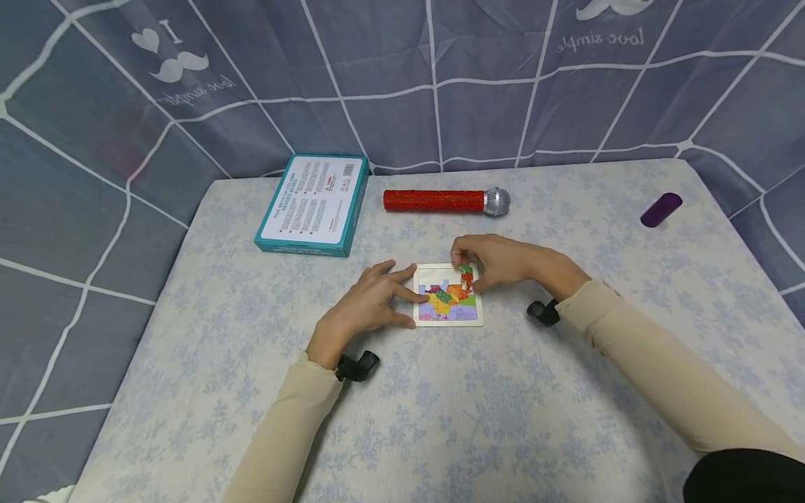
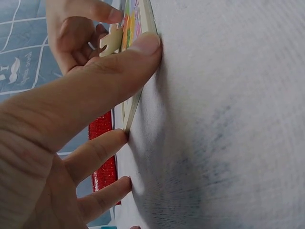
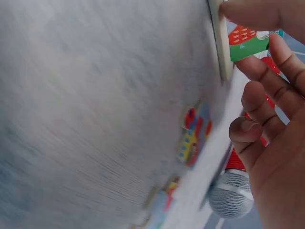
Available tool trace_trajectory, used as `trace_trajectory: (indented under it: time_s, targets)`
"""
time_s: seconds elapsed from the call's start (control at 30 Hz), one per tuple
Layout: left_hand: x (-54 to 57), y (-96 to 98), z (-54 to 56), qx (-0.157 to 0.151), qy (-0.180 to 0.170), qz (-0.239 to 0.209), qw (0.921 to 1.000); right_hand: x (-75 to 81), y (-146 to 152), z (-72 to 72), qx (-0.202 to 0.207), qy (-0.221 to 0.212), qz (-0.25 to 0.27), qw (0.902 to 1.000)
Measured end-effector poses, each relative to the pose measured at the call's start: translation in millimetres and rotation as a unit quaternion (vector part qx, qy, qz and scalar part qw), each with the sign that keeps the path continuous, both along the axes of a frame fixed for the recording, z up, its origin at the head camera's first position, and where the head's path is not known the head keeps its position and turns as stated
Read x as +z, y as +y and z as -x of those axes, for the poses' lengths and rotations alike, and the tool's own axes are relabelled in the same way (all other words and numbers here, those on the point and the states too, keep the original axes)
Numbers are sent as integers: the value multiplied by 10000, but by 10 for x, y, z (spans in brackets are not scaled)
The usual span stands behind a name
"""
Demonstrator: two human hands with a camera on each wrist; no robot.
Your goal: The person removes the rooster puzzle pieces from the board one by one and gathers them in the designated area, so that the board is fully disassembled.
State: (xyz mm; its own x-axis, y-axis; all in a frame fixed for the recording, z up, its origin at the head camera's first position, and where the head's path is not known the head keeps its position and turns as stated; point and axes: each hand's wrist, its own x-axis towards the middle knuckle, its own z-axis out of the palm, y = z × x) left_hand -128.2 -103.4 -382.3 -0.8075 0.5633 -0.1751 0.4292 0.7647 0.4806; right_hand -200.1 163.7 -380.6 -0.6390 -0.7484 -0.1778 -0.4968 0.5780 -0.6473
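A square puzzle board (image 1: 448, 323) with a cream rim lies flat near the middle of the patterned tablecloth (image 1: 440, 412), between the two hands. The left hand (image 1: 371, 297) has its fingers spread wide: the thumb rests at the board's near left corner, the index fingertip touches the picture inside the rim, and another finger reaches the far left corner. The right hand (image 1: 499, 260) is at the board's far right side, its fingers curled and holding a puzzle piece (image 1: 466, 274) over the upper right of the board. The piece is tilted up, its red-and-green printed face towards the right wrist and its cream back towards the left. In the board, a yellow and orange figure stands on lilac and green ground, and pale base shows along the upper left. Below the right hand, the right wrist view shows small colourful shapes (image 3: 194, 133) on the cloth — they look like loose pieces, though blur makes that uncertain. Beyond the board lies a red microphone (image 1: 434, 200), its silver head pointing right; to its left is a teal box (image 1: 313, 202) with a white printed panel facing up. A purple cylinder (image 1: 661, 209) lies well apart at the far right, and a grey-blue curtain (image 1: 377, 66) with white lines hangs behind the table.
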Motion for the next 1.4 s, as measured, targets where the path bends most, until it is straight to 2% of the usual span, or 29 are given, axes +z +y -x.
trace_trajectory:
  time_s: [0.17,0.4,0.57,0.7,0.83,0.97,1.07,1.23,1.4]
  targets:
    - [-14,4,0,59,-39,-7,10000,-81,68,-7,-210,-341,552,9977]
    - [-16,6,-1,104,-87,-14,9999,-146,142,3,-560,-558,1061,9912]
    - [-23,6,-1,103,-93,8,9999,-155,153,-4,-950,-797,1058,9866]
    - [-27,8,0,84,-87,49,9999,-146,174,0,-1305,-1204,1220,9765]
    - [-23,9,-2,50,-55,69,9999,-139,204,17,-1493,-1422,1360,9690]
    - [-18,10,-5,75,-47,71,9999,-126,258,24,-1590,-1528,1453,9645]
    - [-14,13,-9,96,-44,49,9999,-117,332,21,-1863,-1624,1488,9575]
    - [-12,10,-9,80,-45,40,9999,-72,544,-2,-2474,-1596,1220,9479]
    - [-7,7,1,51,-28,68,10000,-39,823,-35,-2778,-1502,1009,9434]
